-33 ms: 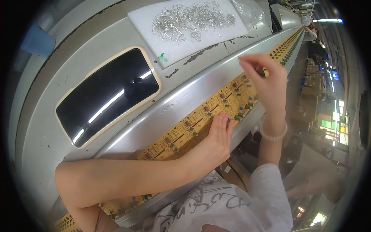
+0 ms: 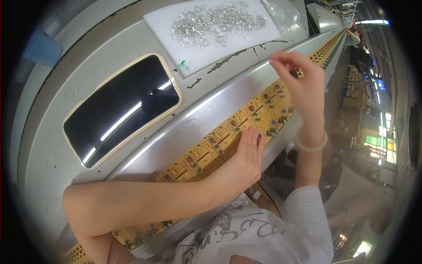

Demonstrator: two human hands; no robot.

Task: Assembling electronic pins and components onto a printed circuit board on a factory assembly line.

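Note:
A long row of yellow-tan circuit boards [image 2: 228, 136] runs diagonally along a metal channel in front of me, carrying green, blue and dark components. My left hand [image 2: 249, 156] rests on the boards, its fingers stretched out side by side with the tips among the parts. Raised above the boards farther right, my right hand [image 2: 306, 81] has thumb and fingertips pinched together. Whatever may be in that pinch is too small to make out. Many short bent metal wires [image 2: 215, 24] lie heaped on a white foam sheet [image 2: 169, 50] beyond the channel.
A smooth metal rail [image 2: 189, 123] borders the boards. On the grey bench lies a black glossy panel [image 2: 123, 112] in a cream frame. A blue cup [image 2: 43, 47] stands far left, a clear plastic bag [image 2: 285, 15] beside the foam. Cardboard boxes [image 2: 354, 103] are stacked at right.
My right hand has risen slightly, away from the boards, still pinched. The left hand stays in place on the boards.

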